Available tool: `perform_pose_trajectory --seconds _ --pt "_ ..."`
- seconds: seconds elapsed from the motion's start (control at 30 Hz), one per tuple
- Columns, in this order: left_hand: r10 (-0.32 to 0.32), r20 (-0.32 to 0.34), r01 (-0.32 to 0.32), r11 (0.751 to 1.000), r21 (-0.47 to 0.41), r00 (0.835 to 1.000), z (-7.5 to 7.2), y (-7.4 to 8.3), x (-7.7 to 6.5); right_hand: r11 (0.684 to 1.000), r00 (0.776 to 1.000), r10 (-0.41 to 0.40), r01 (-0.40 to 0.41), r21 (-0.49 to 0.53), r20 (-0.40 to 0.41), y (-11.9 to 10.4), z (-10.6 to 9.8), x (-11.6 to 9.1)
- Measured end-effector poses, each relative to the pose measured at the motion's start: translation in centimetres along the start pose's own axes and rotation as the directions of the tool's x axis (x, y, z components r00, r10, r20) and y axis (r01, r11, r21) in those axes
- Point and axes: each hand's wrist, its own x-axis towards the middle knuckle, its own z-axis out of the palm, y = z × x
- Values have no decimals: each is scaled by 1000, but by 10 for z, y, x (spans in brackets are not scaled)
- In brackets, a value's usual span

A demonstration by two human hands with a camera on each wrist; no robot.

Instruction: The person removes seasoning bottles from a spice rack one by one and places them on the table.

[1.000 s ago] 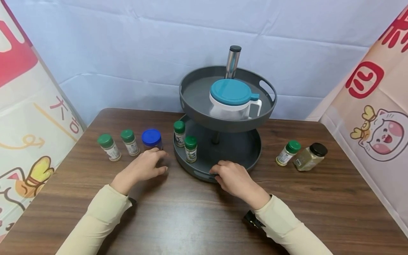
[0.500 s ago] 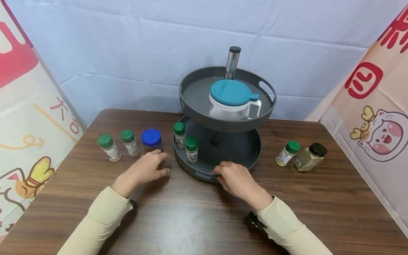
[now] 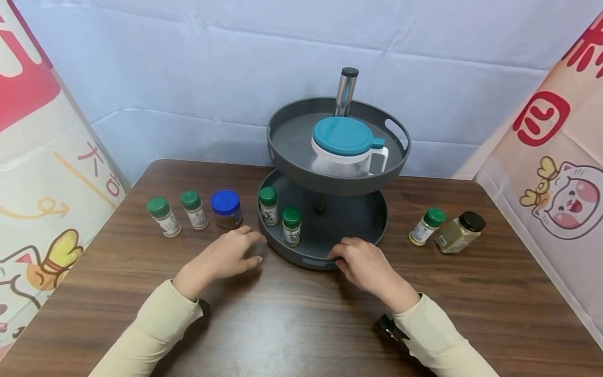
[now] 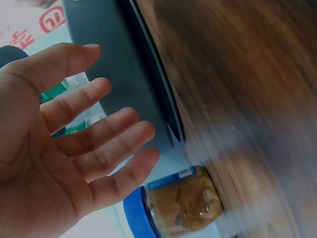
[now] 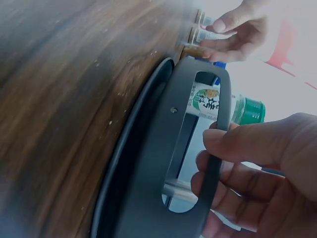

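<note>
While the right hand [image 3: 365,266] pinches the cut-out handle [image 5: 224,99] in the wall of the round lower tray [image 3: 348,220], thumb against fingers curled through the slot, the left hand [image 3: 225,255] hangs with its fingers apart, just beside the tray and near a blue-lidded jar [image 3: 226,210]. Two green-capped bottles [image 3: 291,234] stand upright on that tray, beneath the upper tray [image 3: 292,139] with its teal-lidded jug [image 3: 343,137].

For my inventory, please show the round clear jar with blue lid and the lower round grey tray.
Round clear jar with blue lid [image 4: 177,207], left wrist view: on its body.
Lower round grey tray [image 3: 326,229], head view: on its bare floor.
</note>
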Motion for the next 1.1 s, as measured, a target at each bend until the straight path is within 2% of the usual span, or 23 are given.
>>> perform_pose_trajectory --seconds 0.6,0.93,1.1 --pt "128 -24 -128 992 2 992 7 31 4 998 999 31 -31 46 -12 27 -10 -15" --pt "136 -6 -136 991 8 991 12 39 5 997 998 55 -53 46 -27 34 -12 -18" --pt "130 -3 -130 991 10 991 11 38 4 994 995 99 -99 52 13 34 -13 -19"
